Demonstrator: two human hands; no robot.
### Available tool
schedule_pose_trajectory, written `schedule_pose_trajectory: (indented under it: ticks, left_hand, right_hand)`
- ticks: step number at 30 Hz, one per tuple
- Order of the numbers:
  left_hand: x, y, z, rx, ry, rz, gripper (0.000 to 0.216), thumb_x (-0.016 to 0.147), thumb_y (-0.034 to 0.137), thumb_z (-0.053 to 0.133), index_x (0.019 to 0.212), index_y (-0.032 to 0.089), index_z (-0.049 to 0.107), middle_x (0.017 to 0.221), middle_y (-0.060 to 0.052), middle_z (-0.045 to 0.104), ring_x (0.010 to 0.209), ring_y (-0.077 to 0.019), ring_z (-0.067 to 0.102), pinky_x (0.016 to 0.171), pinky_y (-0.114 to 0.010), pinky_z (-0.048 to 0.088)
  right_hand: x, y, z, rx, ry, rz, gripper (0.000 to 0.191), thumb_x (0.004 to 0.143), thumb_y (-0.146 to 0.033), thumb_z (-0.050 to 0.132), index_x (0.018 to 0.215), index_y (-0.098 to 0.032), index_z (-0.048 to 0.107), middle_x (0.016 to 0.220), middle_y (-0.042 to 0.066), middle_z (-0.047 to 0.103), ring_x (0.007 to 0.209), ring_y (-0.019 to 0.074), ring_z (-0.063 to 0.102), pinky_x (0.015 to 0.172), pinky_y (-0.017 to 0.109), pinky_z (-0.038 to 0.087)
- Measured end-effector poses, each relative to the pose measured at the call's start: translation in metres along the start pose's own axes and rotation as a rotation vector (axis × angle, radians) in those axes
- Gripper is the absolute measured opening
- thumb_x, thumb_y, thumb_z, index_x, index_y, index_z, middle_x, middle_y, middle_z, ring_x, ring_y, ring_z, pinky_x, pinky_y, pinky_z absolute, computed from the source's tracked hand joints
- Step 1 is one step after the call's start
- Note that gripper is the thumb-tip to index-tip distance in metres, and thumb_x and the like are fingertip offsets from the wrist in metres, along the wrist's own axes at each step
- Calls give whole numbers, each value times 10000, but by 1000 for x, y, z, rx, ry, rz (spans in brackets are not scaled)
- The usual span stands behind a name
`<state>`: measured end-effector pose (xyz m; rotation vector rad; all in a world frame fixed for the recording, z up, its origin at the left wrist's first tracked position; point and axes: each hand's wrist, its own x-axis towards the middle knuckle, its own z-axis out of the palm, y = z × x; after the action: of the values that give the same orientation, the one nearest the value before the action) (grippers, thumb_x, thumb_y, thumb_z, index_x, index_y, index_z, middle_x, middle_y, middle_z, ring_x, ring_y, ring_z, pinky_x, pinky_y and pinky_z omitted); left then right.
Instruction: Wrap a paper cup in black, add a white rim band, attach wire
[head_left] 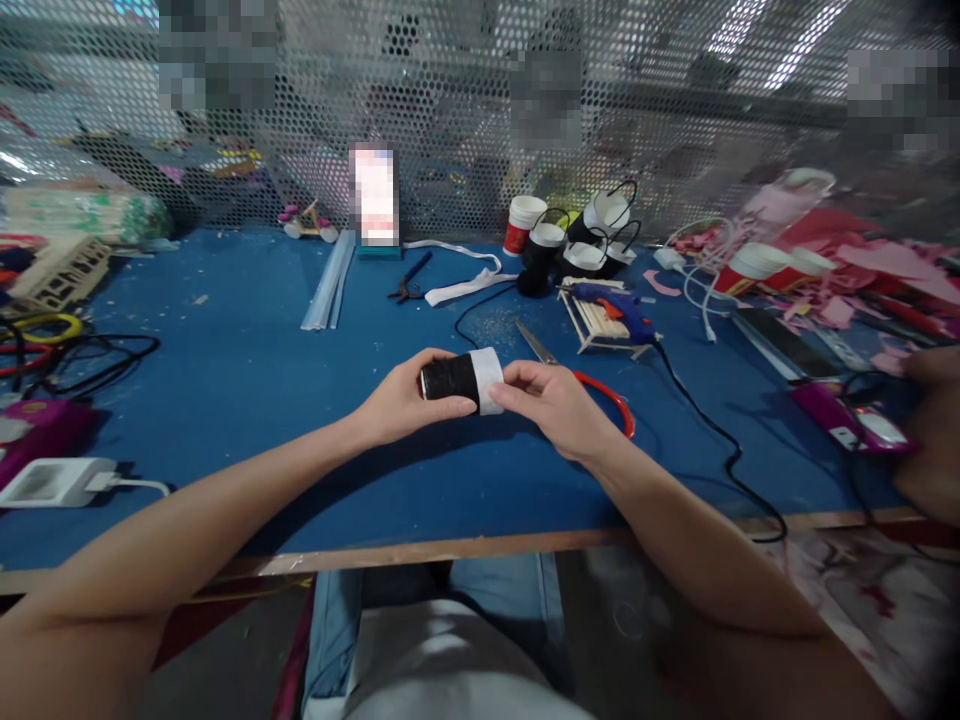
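Observation:
Above the blue table, my left hand (405,400) is wrapped round a black-covered cup (450,378) lying on its side. A white cloth band (487,378) circles the cup's right end. My right hand (559,410) pinches that band at the end, thumb in front and fingers behind; the fingertips are partly hidden. Just beyond the right hand lie scissors (615,400) with red handles, blades pointing away. A blue glue gun (626,312) rests on a small wooden-stick rack (592,325) farther back.
Black cups with wire handles (547,236) and a red-and-white cup (517,238) stand at the back. Pliers (409,285), white ribbon (465,288) and clear glue sticks (330,285) lie left of them. A white power adapter (56,482) sits left. Another person's arm (934,430) shows right.

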<state>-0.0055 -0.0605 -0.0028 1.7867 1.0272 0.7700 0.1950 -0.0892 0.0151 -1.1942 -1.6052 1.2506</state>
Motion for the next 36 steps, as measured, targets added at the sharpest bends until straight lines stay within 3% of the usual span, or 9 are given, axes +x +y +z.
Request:
schedule_pose_trajectory:
  ticks: [6, 14, 20, 24, 26, 28, 30, 34, 36]
  left_hand:
    - [0, 1, 1, 62, 46, 33, 596, 614, 493, 698, 1065, 154, 508, 869, -32, 589, 727, -142, 537, 631, -260, 436]
    - [0, -3, 0, 196, 12, 64, 610, 622, 522, 680, 1091, 172, 508, 953, -56, 611, 823, -191, 569, 694, -308, 454]
    - [-2, -3, 2, 277, -22, 250, 647, 601, 444, 726, 1121, 180, 446, 1061, -91, 586, 939, -225, 572, 782, -355, 458]
    - [-3, -9, 8, 218, 58, 347, 619, 636, 364, 722, 1134, 188, 399, 1092, -105, 551, 984, -223, 557, 813, -356, 456]
    - [-3, -12, 9, 182, 99, 362, 631, 639, 341, 725, 1145, 192, 379, 1103, -107, 538, 997, -223, 552, 819, -358, 458]
    - [-3, -14, 10, 151, 124, 357, 642, 640, 329, 726, 1154, 195, 366, 1116, -110, 532, 997, -222, 552, 802, -349, 466]
    - [-2, -15, 10, 123, 133, 351, 667, 637, 317, 729, 1176, 196, 354, 1143, -117, 524, 1017, -225, 546, 805, -343, 469]
    - [-1, -14, 10, 140, 133, 312, 769, 604, 346, 753, 1230, 180, 340, 1209, -128, 506, 1115, -253, 501, 926, -392, 420]
    - [-1, -12, 10, 155, 140, 275, 788, 586, 382, 760, 1224, 161, 354, 1206, -131, 514, 1119, -259, 498, 949, -406, 403]
  right_hand:
    - [1, -2, -1, 40, -8, -6, 297, 772, -470, 558, 734, -178, 601, 658, -9, 551, 619, 106, 480, 606, 245, 382]
    - [-3, 1, 6, -272, 70, -151, 207, 791, -378, 565, 731, -180, 576, 673, -5, 561, 631, 117, 486, 598, 251, 378]
    - [-5, -1, 11, -677, 101, -557, 227, 774, -385, 598, 676, -191, 535, 639, 16, 544, 649, 149, 475, 650, 308, 368]
    - [-8, -1, 12, -719, 219, -742, 289, 713, -470, 645, 808, -203, 590, 768, 53, 633, 771, 204, 551, 722, 363, 397]
    - [-10, -1, 11, -672, 301, -784, 232, 745, -408, 628, 871, -215, 602, 841, 63, 648, 821, 215, 572, 754, 384, 416]
    - [-12, -1, 10, -601, 390, -797, 126, 805, -293, 559, 906, -230, 603, 853, 59, 651, 826, 209, 584, 754, 387, 435]
    - [-13, -1, 8, -539, 455, -747, 156, 844, -209, 482, 942, -235, 600, 818, 52, 646, 803, 197, 589, 734, 375, 449]
    - [-14, -1, 4, -487, 451, -585, 193, 885, -215, 425, 964, -227, 601, 620, 9, 577, 647, 161, 565, 681, 338, 453]
    - [-13, -2, 4, -503, 446, -613, 168, 882, -255, 445, 875, -230, 611, 586, 6, 558, 650, 164, 556, 695, 346, 450]
